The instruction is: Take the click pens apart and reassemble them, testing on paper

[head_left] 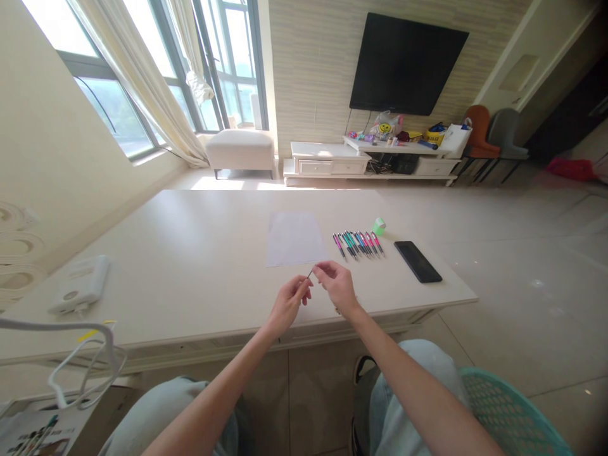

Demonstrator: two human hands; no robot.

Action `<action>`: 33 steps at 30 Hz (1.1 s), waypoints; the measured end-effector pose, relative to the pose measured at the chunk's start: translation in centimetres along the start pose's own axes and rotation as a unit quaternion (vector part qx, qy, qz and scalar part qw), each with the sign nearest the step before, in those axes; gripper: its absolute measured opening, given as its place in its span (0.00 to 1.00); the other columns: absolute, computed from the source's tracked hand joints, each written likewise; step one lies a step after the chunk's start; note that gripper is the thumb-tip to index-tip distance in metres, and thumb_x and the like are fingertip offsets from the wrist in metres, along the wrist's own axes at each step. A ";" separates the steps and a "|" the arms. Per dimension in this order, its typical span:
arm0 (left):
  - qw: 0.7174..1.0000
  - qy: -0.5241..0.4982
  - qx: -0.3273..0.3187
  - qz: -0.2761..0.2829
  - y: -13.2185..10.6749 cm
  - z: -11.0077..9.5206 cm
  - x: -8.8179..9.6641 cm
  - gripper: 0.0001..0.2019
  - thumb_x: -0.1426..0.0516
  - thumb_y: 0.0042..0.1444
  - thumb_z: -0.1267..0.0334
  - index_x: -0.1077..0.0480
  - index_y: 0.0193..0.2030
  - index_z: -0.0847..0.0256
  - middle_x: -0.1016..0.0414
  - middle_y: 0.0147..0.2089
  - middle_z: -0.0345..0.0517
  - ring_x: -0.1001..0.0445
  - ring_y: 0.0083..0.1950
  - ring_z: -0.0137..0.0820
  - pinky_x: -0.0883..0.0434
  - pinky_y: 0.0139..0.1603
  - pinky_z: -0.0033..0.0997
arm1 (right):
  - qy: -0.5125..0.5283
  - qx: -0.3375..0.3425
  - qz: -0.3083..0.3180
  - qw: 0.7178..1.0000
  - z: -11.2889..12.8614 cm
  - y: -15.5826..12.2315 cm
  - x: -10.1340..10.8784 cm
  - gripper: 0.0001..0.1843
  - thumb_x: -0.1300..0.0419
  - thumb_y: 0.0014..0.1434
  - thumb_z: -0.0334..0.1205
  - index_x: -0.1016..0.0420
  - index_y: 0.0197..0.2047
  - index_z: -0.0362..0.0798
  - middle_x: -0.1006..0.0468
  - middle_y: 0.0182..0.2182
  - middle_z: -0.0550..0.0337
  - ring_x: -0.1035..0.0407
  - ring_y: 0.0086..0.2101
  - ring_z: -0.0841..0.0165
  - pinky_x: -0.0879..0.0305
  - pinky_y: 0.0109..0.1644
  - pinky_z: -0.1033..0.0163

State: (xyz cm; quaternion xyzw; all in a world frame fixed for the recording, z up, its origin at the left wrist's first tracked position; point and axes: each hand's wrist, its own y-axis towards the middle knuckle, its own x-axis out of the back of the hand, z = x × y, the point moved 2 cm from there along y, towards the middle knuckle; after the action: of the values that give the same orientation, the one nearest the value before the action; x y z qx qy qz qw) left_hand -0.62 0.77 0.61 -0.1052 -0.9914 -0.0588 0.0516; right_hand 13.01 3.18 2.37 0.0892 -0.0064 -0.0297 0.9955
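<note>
One big living rm, clock dirs taken from the hands, 12 = straight ahead. Tall windows (228, 63) w/ pale curtains at 11, wall-mounted TV (408, 63) at 1 over a low white TV stand (327, 166) crowded w/ bags & odds and ends. White ottoman (240, 152) sits under the windows. Teal plastic basket (508, 411) at 5, by the person's R knee.

Long cream table (142, 253) fills the middle. On it: white sheet of paper (294, 239) at 12, row of pens (358, 244) in pink & teal at approx 1, small green cylinder (379, 226) just past them, black phone (418, 261) at 2, white boxy device (78, 284) at 9.

Both hands held up over the table's near half, close together. L hand (287, 305) pinches a thin dark rod (310, 273), poss. a pen refill, too small to tell. R hand (338, 288) has its fingertips right at the rod's upper end; can't tell if they grip it. Rod is in the air just below the paper's near edge. Current step: close two-hand handling of that rod.
</note>
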 end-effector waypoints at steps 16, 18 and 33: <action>0.999 -0.001 0.018 -0.031 0.0 -0.3 0.7 0.16 0.49 0.57 0.49 0.33 0.34 0.61 0.33 0.24 0.38 0.36 0.24 0.25 0.38 0.27 0.25 | -0.545 -0.002 0.016 0.838 -3.1 2.9 1.1 0.08 0.43 0.50 0.37 0.23 0.28 0.46 0.27 0.38 0.50 0.35 0.42 0.63 0.40 0.46 0.64; 0.999 0.000 0.021 -0.032 -0.1 -0.3 0.8 0.16 0.49 0.57 0.49 0.33 0.34 0.61 0.33 0.25 0.39 0.36 0.24 0.25 0.38 0.27 0.25 | -0.556 -0.001 0.012 0.831 -3.4 3.0 0.8 0.08 0.43 0.51 0.38 0.23 0.29 0.46 0.28 0.38 0.50 0.35 0.42 0.63 0.40 0.46 0.64; 0.994 -0.084 0.067 -0.019 -0.4 0.2 0.0 0.20 0.47 0.54 0.45 0.33 0.36 0.63 0.34 0.24 0.39 0.37 0.24 0.24 0.40 0.25 0.24 | -0.046 -0.038 0.061 0.996 -1.6 -1.3 -1.3 0.20 0.39 0.47 0.53 0.22 0.35 0.44 0.25 0.23 0.57 0.32 0.26 0.67 0.37 0.26 0.65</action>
State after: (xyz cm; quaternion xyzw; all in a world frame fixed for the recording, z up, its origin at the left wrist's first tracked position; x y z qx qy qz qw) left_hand -0.75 0.37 0.36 -0.0873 -0.9957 0.0159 -0.0256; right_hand 11.63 2.31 0.60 0.0489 -0.0569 0.0266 0.9968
